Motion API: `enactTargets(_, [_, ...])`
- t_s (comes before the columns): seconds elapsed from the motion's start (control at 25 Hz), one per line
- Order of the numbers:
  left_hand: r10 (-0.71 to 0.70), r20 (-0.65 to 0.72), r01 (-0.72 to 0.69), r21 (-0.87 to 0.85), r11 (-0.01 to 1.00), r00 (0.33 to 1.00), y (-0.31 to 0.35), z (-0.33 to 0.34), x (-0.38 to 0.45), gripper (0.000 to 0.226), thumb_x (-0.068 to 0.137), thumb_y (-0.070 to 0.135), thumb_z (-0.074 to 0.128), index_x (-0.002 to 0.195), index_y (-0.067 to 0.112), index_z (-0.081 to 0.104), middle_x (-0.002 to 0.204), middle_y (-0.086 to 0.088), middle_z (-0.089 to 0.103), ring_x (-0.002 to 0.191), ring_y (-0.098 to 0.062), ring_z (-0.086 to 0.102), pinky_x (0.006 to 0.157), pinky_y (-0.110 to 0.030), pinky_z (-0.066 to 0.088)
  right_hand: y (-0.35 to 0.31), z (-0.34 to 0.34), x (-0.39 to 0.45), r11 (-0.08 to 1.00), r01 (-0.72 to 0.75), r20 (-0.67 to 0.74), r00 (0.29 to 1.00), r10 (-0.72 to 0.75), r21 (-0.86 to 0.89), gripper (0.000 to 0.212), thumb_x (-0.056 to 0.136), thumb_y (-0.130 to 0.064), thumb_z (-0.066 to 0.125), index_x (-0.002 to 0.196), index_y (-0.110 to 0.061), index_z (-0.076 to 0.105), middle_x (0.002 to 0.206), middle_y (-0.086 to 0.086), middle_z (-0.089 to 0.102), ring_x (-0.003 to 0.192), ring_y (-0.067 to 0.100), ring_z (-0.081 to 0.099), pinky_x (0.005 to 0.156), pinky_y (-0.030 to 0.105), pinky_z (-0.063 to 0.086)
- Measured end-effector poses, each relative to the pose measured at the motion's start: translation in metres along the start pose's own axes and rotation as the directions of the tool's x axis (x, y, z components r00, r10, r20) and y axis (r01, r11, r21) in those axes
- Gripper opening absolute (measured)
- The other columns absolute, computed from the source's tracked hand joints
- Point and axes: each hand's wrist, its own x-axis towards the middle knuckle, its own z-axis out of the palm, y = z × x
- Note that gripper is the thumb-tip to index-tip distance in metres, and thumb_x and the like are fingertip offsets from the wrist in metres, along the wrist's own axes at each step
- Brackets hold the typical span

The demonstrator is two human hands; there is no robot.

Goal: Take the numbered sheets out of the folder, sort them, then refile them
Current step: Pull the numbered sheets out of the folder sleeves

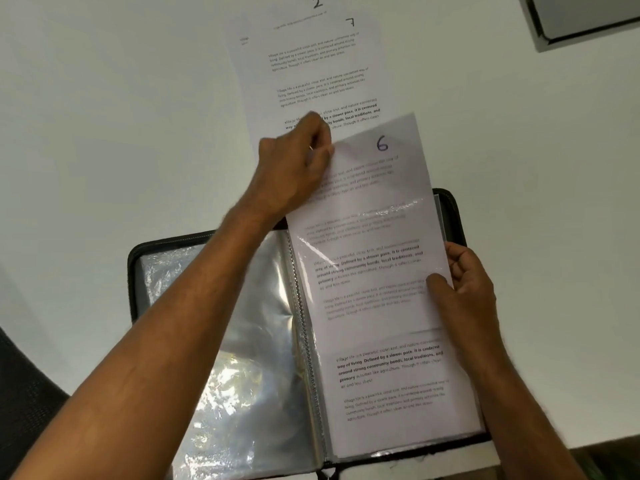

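On a white table (104,116), seen from the head camera, lies an open black zip folder with clear plastic sleeves (221,306). Left hand (298,168) pinches the top corner of the white printed sheet numbered 6 (374,202), half out of its sleeve. Right hand (467,282) grips the sleeve's edge. Sheet numbered 7 (304,64) lies beyond.

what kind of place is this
Probably an office or study desk: a plain white table, a zip-up display folder of clear sleeves lying open on it, and printed numbered sheets laid out beyond.
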Motion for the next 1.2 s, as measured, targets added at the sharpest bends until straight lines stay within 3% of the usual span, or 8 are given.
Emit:
enactTargets(0.12, [-0.008,-0.103,0.007,-0.013,1.0,0.995,-0.001,-0.012,0.018,0.01,0.098,0.03,0.056,0.097,0.02,0.055,0.088,0.008,0.064,0.084,-0.009,0.06,0.096,-0.047,0.05,0.004,0.001,0.001,1.0,-0.015,-0.01,1.0,0.015,-0.023,0.038,0.098,-0.007,0.06,0.129,-0.028,0.056,0.119,-0.012,0.07,0.098,0.005,0.07,0.075,0.021,0.058])
enactTargets(0.24, [-0.13,-0.137,0.103,-0.19,0.976,0.982,-0.005,-0.026,0.019,0.018,0.091,0.038,0.069,0.099,0.023,0.064,0.088,0.009,0.069,0.082,-0.005,0.066,0.084,-0.037,0.054,0.007,0.002,0.003,0.999,-0.033,-0.021,0.999,0.032,-0.026,0.036,0.099,-0.009,0.059,0.13,-0.027,0.057,0.12,-0.01,0.07,0.101,0.011,0.07,0.078,0.027,0.059])
enactTargets(0.44, [-0.464,-0.006,0.381,-0.561,0.735,0.886,-0.023,-0.027,-0.03,0.032,0.089,0.033,0.078,0.115,0.018,0.068,0.089,-0.003,0.077,0.078,-0.015,0.073,0.079,-0.032,0.06,0.006,0.004,0.001,0.999,-0.052,-0.038,0.998,0.052,-0.011,0.033,0.1,-0.009,0.058,0.127,-0.027,0.056,0.116,-0.01,0.069,0.091,0.003,0.07,0.061,0.013,0.055])
enactTargets(0.56, [-0.451,0.063,0.444,-0.335,0.831,0.89,-0.031,-0.01,-0.064,0.022,0.09,0.033,0.077,0.102,0.016,0.074,0.091,0.003,0.077,0.081,-0.012,0.073,0.081,-0.033,0.059,0.005,0.006,0.0,0.998,-0.058,-0.041,0.998,0.057,-0.005,0.034,0.1,-0.008,0.057,0.125,-0.031,0.055,0.114,-0.012,0.069,0.087,0.0,0.07,0.06,0.012,0.054])
enactTargets(0.68, [-0.355,0.007,0.355,-0.068,0.932,0.935,-0.031,0.006,-0.081,0.017,0.094,0.034,0.072,0.087,0.018,0.074,0.094,0.011,0.073,0.085,-0.005,0.068,0.081,-0.032,0.056,0.005,0.007,0.0,0.999,-0.05,-0.049,0.998,0.05,-0.006,0.035,0.1,-0.007,0.057,0.124,-0.032,0.056,0.113,-0.013,0.07,0.091,0.004,0.07,0.062,0.013,0.054])
enactTargets(0.84, [-0.427,-0.088,0.402,-0.209,0.891,0.9,-0.021,0.005,-0.069,0.019,0.1,0.028,0.065,0.081,0.033,0.067,0.085,0.021,0.069,0.066,0.003,0.067,0.063,-0.019,0.054,0.005,0.005,-0.001,0.999,-0.037,-0.033,0.999,0.038,0.019,0.039,0.1,-0.004,0.057,0.128,-0.03,0.055,0.113,-0.016,0.069,0.091,-0.004,0.07,0.064,0.011,0.054])
enactTargets(1.04, [-0.448,-0.165,0.35,-0.415,0.839,0.878,-0.025,-0.008,-0.014,0.027,0.104,0.023,0.057,0.104,-0.004,0.06,0.109,0.004,0.075,0.063,-0.022,0.074,0.052,-0.028,0.053,0.007,0.002,0.001,0.999,-0.035,-0.028,0.999,0.036,0.033,0.046,0.096,-0.004,0.064,0.134,-0.028,0.055,0.107,-0.01,0.074,0.09,-0.001,0.07,0.068,0.009,0.052])
enactTargets(1.2, [-0.463,-0.218,0.328,-0.459,0.825,0.859,-0.027,-0.017,0.027,0.014,0.106,0.023,0.054,0.101,0.011,0.06,0.114,0.001,0.073,0.068,-0.023,0.076,0.061,-0.037,0.06,0.009,0.002,0.002,0.998,-0.047,-0.013,0.999,0.047,0.037,0.045,0.096,-0.006,0.065,0.134,-0.028,0.055,0.109,-0.008,0.074,0.089,-0.005,0.069,0.068,0.008,0.051])
